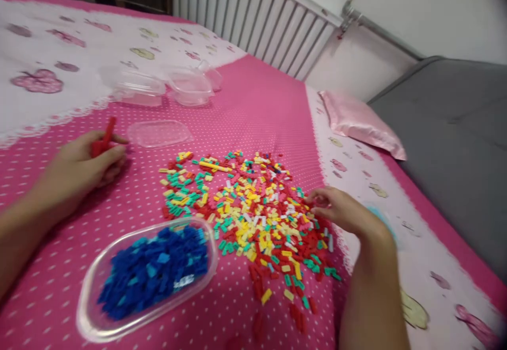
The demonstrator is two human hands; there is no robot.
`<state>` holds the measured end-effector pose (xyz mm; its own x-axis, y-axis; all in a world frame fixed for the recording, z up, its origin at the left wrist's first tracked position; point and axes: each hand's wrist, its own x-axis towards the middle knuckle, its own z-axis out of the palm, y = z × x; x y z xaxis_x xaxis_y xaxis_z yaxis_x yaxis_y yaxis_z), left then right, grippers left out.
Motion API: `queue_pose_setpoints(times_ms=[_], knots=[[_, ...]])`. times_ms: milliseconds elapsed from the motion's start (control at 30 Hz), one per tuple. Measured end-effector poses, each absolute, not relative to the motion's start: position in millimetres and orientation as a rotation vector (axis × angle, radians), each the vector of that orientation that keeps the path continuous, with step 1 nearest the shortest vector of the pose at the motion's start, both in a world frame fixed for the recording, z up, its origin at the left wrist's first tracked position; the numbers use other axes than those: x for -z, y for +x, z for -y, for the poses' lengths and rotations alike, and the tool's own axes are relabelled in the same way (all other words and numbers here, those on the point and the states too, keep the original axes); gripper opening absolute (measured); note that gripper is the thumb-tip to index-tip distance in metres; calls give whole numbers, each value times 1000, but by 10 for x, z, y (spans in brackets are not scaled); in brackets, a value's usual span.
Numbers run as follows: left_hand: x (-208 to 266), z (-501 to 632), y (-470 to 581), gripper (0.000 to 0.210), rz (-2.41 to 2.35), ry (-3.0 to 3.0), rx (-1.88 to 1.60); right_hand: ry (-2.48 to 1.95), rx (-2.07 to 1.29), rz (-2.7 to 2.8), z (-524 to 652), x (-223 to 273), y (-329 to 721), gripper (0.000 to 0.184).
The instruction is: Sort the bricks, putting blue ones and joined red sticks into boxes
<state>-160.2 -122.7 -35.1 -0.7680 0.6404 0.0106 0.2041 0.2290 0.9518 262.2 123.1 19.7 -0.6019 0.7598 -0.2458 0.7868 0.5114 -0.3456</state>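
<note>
My left hand (85, 162) is closed around red plastic building bricks (103, 141), one of them long and sticking up past the fingers. At the right edge of a mixed pile of small bricks (257, 207), my right hand (336, 207) has its thumb and fingers curled together, touching the pile. Whatever lies between those fingertips is too small to make out. The pile is red, yellow, green, white and cream. In front of it stands a clear plastic tub (214, 260) full of blue bricks (154, 268), some of them lighter blue.
A clear lid (158, 133) lies flat beyond my left hand. Farther back are clear empty tubs (190, 87) on the pink dotted bedspread (261, 96). A pink pillow (360, 123) rests by the grey headboard (447, 144), and a white radiator (257, 17) lines the wall.
</note>
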Motion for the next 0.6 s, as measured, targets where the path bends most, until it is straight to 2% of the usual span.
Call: queue_pose_setpoints(times_ms=[133,200,267,300,367,600], knots=[[311,1264,-1458,13,-1955,864,-1670,1205,591,-2832,-926,-275,2372,7],[345,1273,-1439,15,-1859,926,-1684,1133,501,-3219,-510,-325,2058,12],[372,1285,-1435,16,-1756,1003,-1660,945,604,-3569,10,-347,1730,14],[377,1291,-1432,16,-1735,1021,-1644,701,707,-3631,251,-331,1590,16],[374,1300,-1422,15,-1746,1022,-1622,348,800,-3593,591,-244,1387,17],[370,1294,-1398,9,-1804,1014,-1554,316,1084,-3481,616,14,1261,16]])
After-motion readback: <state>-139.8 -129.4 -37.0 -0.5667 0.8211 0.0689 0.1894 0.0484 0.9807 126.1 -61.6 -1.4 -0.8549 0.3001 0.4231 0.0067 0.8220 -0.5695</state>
